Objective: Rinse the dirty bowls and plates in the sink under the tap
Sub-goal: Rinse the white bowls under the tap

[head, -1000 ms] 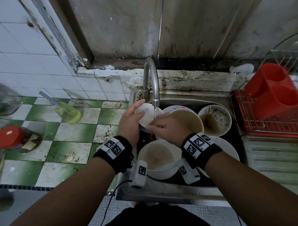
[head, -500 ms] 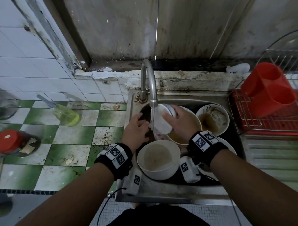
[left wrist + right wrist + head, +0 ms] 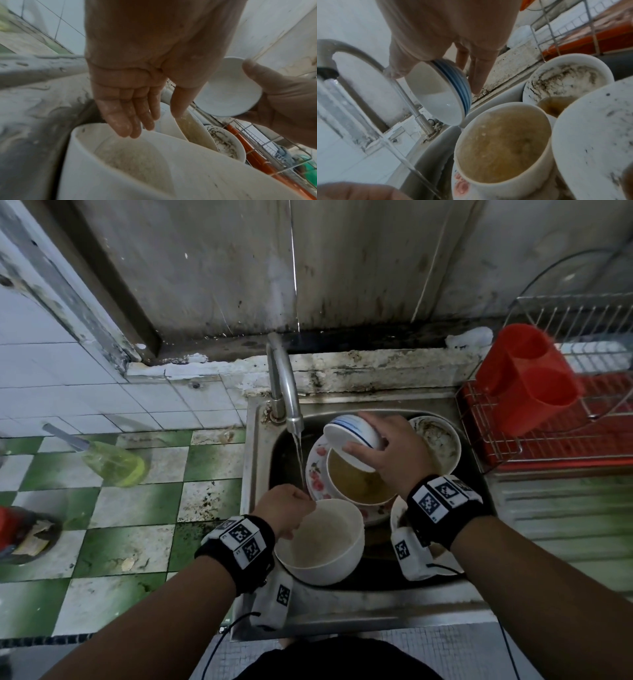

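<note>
My right hand (image 3: 394, 453) holds the small blue-striped bowl (image 3: 352, 436), thumb on one side and fingers curled round the other, tipped on its side with the opening toward the left of the frame. It sits just right of centre in the head view, above the big bowl of yellow-brown water (image 3: 359, 481), which rests on a flowered plate (image 3: 317, 470). In the right wrist view the small bowl (image 3: 440, 94) looks clean inside, with a little water at the lower rim.

The tap (image 3: 284, 385) stands at the upper middle of the sink (image 3: 260, 474), and a thin stream (image 3: 300, 460) runs down left of the small bowl, apart from it. In the head view the stream ends at my left hand (image 3: 287, 508).

My left hand is open, fingers straight and wet, pointing down over the rim of the large white bowl (image 3: 322, 539) at the lower centre of the sink. In the left wrist view the fingertips (image 3: 125, 127) hang just above that bowl (image 3: 137, 155); I cannot tell whether they touch it. It has cloudy residue inside.

To the right of my right hand sits 1 dirty bowl (image 3: 438, 440) with dark smears, and a speckled plate (image 3: 594, 135) lies under my right wrist.

At the right edge of the frame is a wire rack (image 3: 582, 337) with a red holder (image 3: 527, 378). On the green and white tiled counter (image 3: 137, 508) at the left lies a yellow-green bottle (image 3: 113, 463).
</note>
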